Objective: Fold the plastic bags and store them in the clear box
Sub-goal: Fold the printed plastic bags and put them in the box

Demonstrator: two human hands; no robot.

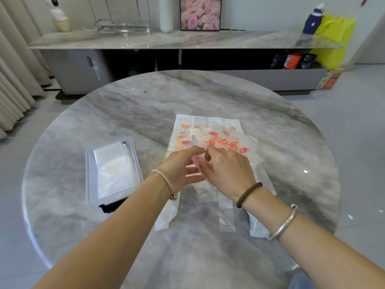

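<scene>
Two bare forearms reach in from the near edge of the round grey marble desk point(133, 113). A silver bangle point(284, 223) and a brown band point(248, 193) sit on the right wrist, and a pale bangle point(164, 180) on the left.

To the right of the clear box point(90, 176), and a little nearer than it, the long handles of a plastic bag point(220, 130) trail flat on the desk toward the person. The bag is thin white film with red and orange print, and it lies spread out just right of the box without touching it.

Both hands meet over the middle of the bag, right of the box. The right hand point(227, 172) has its fingers curled and pinches a raised fold of the film; a ring point(220, 149) shows on one finger. The left hand point(181, 165), the one closer to the box, has its thumb and fingers stretched nearly straight with the same fold between them. I cannot tell whether it truly grips the film or only touches it.

The box stands open on the desk with a black piece under its near end. A folded white bag point(116, 167) lies flat inside it.

Far beyond the box, past the desk's edge, a long low cabinet point(166, 39) with a marble top runs along the wall. It carries:
- a wire rack point(123, 26)
- a white vase point(166, 14)
- a framed picture of pink roses point(200, 13)
- a blue bottle point(312, 20), far off to the right
- a yellow bag point(335, 38), also far off to the right
</scene>
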